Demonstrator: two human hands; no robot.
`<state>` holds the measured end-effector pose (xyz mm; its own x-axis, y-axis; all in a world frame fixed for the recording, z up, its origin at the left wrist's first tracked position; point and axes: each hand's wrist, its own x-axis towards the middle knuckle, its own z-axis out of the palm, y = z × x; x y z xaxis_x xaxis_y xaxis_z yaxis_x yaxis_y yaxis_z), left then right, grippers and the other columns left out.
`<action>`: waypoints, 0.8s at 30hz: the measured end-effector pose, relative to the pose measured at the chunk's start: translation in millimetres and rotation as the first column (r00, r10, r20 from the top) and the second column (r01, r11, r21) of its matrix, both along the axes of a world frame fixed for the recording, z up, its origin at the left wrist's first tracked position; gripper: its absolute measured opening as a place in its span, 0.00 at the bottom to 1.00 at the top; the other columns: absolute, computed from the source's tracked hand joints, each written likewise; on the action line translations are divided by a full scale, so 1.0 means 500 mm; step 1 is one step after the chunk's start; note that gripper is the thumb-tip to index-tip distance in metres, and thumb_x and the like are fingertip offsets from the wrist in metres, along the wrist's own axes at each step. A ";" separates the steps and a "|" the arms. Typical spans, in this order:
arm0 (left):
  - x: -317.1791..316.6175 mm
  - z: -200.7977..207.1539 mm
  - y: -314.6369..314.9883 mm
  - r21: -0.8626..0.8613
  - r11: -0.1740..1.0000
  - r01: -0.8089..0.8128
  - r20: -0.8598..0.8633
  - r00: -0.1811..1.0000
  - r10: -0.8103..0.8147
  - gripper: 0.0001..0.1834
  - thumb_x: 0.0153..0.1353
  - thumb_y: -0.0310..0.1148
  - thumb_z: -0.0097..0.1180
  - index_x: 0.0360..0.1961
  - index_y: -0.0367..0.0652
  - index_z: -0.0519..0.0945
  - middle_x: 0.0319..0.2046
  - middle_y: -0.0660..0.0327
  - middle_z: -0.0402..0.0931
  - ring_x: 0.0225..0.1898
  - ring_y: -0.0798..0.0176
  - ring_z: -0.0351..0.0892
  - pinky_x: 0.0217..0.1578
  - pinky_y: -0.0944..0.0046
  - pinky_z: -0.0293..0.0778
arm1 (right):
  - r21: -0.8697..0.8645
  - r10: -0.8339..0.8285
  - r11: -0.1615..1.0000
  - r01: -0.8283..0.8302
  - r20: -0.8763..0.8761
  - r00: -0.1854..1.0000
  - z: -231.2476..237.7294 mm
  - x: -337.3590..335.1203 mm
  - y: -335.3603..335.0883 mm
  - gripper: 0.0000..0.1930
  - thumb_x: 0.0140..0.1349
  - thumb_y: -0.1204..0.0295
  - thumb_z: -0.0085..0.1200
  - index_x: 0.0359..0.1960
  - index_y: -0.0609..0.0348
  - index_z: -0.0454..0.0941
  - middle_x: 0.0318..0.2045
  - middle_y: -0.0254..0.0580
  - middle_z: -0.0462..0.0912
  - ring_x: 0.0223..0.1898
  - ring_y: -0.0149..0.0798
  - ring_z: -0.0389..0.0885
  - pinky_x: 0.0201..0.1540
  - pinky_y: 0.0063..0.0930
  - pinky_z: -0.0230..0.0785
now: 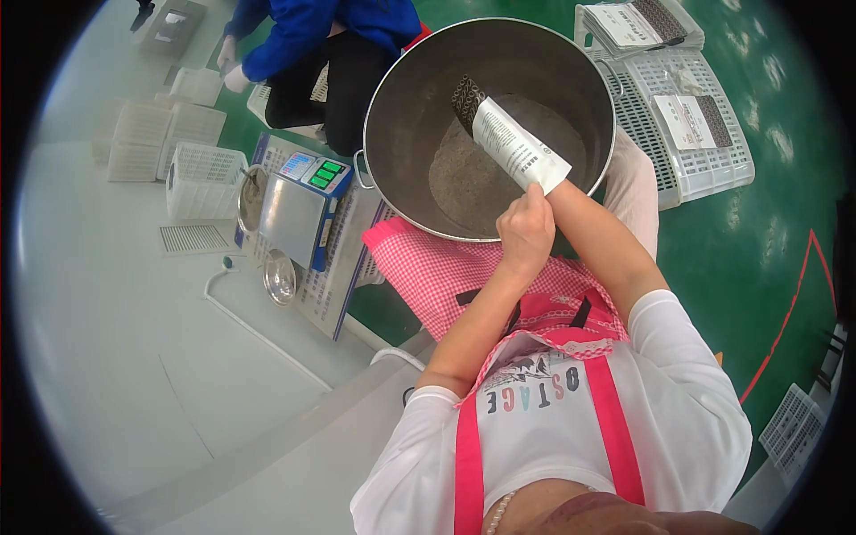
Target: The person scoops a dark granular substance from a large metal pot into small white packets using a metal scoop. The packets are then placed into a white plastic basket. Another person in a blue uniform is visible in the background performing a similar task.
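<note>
A white and dark-patterned packet slants over a large metal pot. My left hand is closed on the packet's near corner, at the pot's front rim. My right forearm runs up to the packet's near end, where my right hand disappears; whether it is inside or behind the packet I cannot tell, and its fingers are hidden. Greyish-brown, fine loose material covers the bottom of the pot.
Left of the pot stands a digital scale beside metal bowls. White baskets lie farther left. Another person in a blue top sits at the far left. On the right, upturned white crates bear flat packets.
</note>
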<state>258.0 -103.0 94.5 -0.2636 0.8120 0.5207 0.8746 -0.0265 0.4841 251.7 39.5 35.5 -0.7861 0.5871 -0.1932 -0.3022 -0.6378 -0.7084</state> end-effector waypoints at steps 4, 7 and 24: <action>-0.009 -0.013 -0.010 -0.002 1.000 -0.024 0.074 0.997 0.024 0.04 0.58 0.22 0.53 0.31 0.38 0.70 0.15 0.52 0.71 0.17 0.49 0.76 0.20 0.51 0.70 | 0.025 0.006 1.000 -0.006 0.004 1.000 0.000 -0.006 0.012 0.19 0.72 0.64 0.47 0.60 0.59 0.73 0.58 0.41 0.76 0.59 0.38 0.74 0.61 0.31 0.67; -0.009 -0.030 -0.025 -0.045 0.996 -0.076 0.303 0.949 0.086 0.05 0.59 0.22 0.53 0.32 0.38 0.69 0.14 0.53 0.71 0.16 0.52 0.76 0.20 0.54 0.69 | 0.049 0.015 0.999 -0.016 0.019 1.000 0.000 -0.007 0.012 0.19 0.72 0.65 0.47 0.60 0.59 0.73 0.58 0.42 0.76 0.59 0.39 0.74 0.61 0.32 0.67; -0.205 0.055 0.000 0.080 0.988 -0.135 0.184 0.976 0.118 0.06 0.62 0.27 0.56 0.38 0.38 0.79 0.39 0.52 0.77 0.41 0.54 0.76 0.42 0.58 0.71 | 0.746 -0.102 0.634 -0.203 0.341 0.935 -0.002 0.018 -0.030 0.19 0.69 0.70 0.47 0.61 0.57 0.74 0.59 0.43 0.76 0.59 0.43 0.75 0.60 0.35 0.68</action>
